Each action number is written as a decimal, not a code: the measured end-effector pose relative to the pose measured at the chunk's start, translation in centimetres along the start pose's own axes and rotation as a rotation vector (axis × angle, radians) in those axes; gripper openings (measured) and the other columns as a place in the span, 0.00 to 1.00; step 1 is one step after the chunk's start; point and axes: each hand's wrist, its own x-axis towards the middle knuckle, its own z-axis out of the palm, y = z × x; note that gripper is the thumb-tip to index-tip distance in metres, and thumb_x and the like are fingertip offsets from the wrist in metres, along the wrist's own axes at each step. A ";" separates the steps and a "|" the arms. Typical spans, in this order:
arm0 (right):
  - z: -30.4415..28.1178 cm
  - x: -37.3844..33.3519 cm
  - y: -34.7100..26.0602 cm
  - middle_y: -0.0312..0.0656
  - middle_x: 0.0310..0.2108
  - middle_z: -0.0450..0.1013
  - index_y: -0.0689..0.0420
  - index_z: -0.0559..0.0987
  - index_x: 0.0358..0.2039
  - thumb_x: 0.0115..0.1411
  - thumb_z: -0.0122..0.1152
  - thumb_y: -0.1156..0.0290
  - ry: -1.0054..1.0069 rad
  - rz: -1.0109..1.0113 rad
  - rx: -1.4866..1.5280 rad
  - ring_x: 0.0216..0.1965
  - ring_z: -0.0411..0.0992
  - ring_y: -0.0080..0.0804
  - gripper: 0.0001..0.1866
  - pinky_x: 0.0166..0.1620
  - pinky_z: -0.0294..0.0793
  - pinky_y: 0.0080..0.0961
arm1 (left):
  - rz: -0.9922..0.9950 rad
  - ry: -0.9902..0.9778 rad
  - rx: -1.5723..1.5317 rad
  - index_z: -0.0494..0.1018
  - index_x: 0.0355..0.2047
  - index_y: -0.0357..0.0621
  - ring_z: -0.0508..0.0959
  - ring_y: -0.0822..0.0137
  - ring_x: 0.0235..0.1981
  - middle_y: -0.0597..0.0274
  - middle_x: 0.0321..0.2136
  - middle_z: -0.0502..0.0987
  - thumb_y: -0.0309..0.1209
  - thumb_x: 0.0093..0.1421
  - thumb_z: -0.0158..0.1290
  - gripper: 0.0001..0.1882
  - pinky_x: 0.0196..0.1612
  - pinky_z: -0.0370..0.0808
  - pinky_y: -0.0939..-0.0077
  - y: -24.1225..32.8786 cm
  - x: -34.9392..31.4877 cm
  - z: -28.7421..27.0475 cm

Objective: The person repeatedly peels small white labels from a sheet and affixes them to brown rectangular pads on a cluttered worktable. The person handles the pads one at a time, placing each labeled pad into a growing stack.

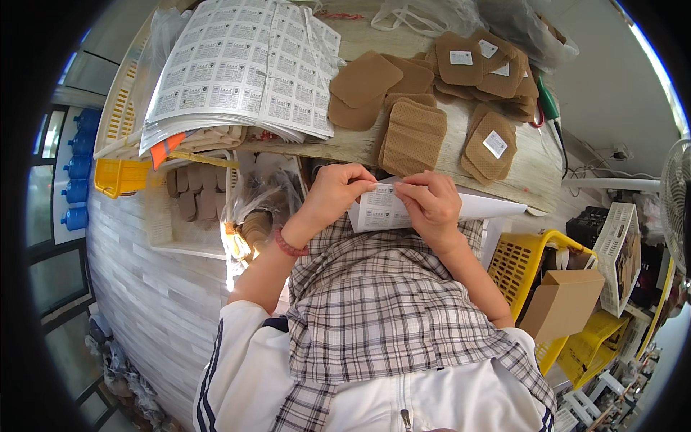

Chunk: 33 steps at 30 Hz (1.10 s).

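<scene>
Over my lap, a white sheet of printed labels (383, 211) is held between both hands. My left hand (332, 193) pinches its upper left edge with thumb and forefinger. Closed on the same upper edge, a little to the right, is my right hand (433, 207); the blank rest of the sheet sticks out beyond it. Just past my hands, on the table, lies a stack of brown textured pads (413, 135). To its right sits a pad with a white label (495, 144), on top of a small pile.
A thick stack of label sheets (237, 65) covers the table's left. Plain brown pads (366, 79) and labelled pads (459, 59) lie farther back. A green-handled tool (548, 104) is at the right edge. Yellow crates (512, 270) and a cardboard box (563, 306) stand right.
</scene>
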 end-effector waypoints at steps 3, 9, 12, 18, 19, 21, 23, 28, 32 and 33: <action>0.2 0.0 -0.1 0.35 0.33 0.77 0.52 0.84 0.30 0.48 0.73 0.76 0.006 -0.002 -0.006 0.36 0.76 0.37 0.09 0.42 0.75 0.33 | -0.060 -0.014 -0.061 0.83 0.37 0.36 0.77 0.79 0.23 0.66 0.26 0.82 0.28 0.63 0.59 0.08 0.23 0.73 0.85 -0.3 0.3 -0.2; 0.7 -0.2 -0.3 0.40 0.36 0.77 0.56 0.80 0.30 0.47 0.72 0.79 0.012 0.027 0.056 0.39 0.74 0.42 0.10 0.50 0.77 0.42 | -0.121 -0.065 -0.164 0.82 0.34 0.34 0.78 0.77 0.21 0.62 0.24 0.82 0.27 0.62 0.60 0.07 0.21 0.74 0.84 -0.7 0.9 -0.7; 0.6 -0.4 -0.2 0.42 0.38 0.76 0.57 0.79 0.31 0.48 0.70 0.81 0.006 0.003 0.129 0.40 0.74 0.43 0.11 0.52 0.76 0.44 | -0.164 -0.103 -0.261 0.82 0.33 0.34 0.79 0.76 0.21 0.62 0.24 0.82 0.28 0.63 0.60 0.07 0.20 0.75 0.83 -1.0 1.2 -0.9; -0.2 -1.0 0.0 0.43 0.40 0.75 0.57 0.78 0.32 0.48 0.69 0.82 -0.029 -0.086 0.253 0.42 0.72 0.45 0.11 0.51 0.74 0.43 | -0.251 -0.140 -0.447 0.81 0.32 0.37 0.78 0.77 0.20 0.64 0.23 0.81 0.29 0.64 0.59 0.08 0.20 0.74 0.83 -2.0 2.0 -0.5; -0.3 -1.0 -0.1 0.43 0.41 0.75 0.57 0.78 0.32 0.48 0.70 0.81 -0.028 -0.078 0.279 0.42 0.72 0.45 0.11 0.51 0.74 0.42 | -0.256 -0.122 -0.470 0.80 0.32 0.38 0.77 0.77 0.20 0.65 0.23 0.81 0.30 0.65 0.58 0.08 0.20 0.74 0.83 -2.0 2.2 -0.2; -0.9 -1.0 -0.5 0.44 0.42 0.74 0.58 0.77 0.34 0.54 0.67 0.81 -0.032 -0.025 0.358 0.43 0.72 0.41 0.09 0.49 0.73 0.35 | -0.204 -0.082 -0.274 0.79 0.31 0.37 0.77 0.72 0.22 0.64 0.25 0.81 0.29 0.65 0.57 0.07 0.24 0.76 0.78 -1.6 2.4 -0.1; -1.6 -0.5 -0.3 0.43 0.41 0.73 0.59 0.76 0.36 0.59 0.64 0.80 0.053 0.237 0.585 0.43 0.71 0.36 0.06 0.48 0.73 0.32 | -0.010 0.031 0.001 0.77 0.30 0.37 0.78 0.66 0.25 0.61 0.28 0.80 0.28 0.64 0.56 0.07 0.30 0.77 0.72 -0.8 2.3 0.3; -2.4 3.4 3.7 0.34 0.35 0.72 0.61 0.74 0.38 0.69 0.57 0.75 0.155 0.672 0.756 0.37 0.69 0.20 0.03 0.42 0.70 0.18 | 0.669 0.255 0.529 0.74 0.29 0.35 0.77 0.48 0.45 0.49 0.43 0.78 0.24 0.60 0.55 0.04 0.50 0.74 0.56 2.0 1.8 1.3; -1.5 5.2 6.4 0.32 0.32 0.72 0.61 0.74 0.38 0.69 0.58 0.75 0.042 0.713 0.700 0.34 0.68 0.17 0.04 0.40 0.70 0.16 | 0.779 0.197 0.585 0.74 0.30 0.36 0.74 0.44 0.57 0.44 0.49 0.77 0.23 0.59 0.54 0.03 0.59 0.70 0.50 1.2 3.1 2.2; -1.2 5.4 6.6 0.32 0.32 0.72 0.61 0.74 0.39 0.69 0.58 0.75 0.022 0.720 0.663 0.34 0.68 0.17 0.03 0.39 0.70 0.16 | 0.758 0.184 0.588 0.74 0.31 0.36 0.74 0.44 0.59 0.43 0.50 0.77 0.24 0.59 0.54 0.03 0.60 0.69 0.49 1.0 3.3 2.4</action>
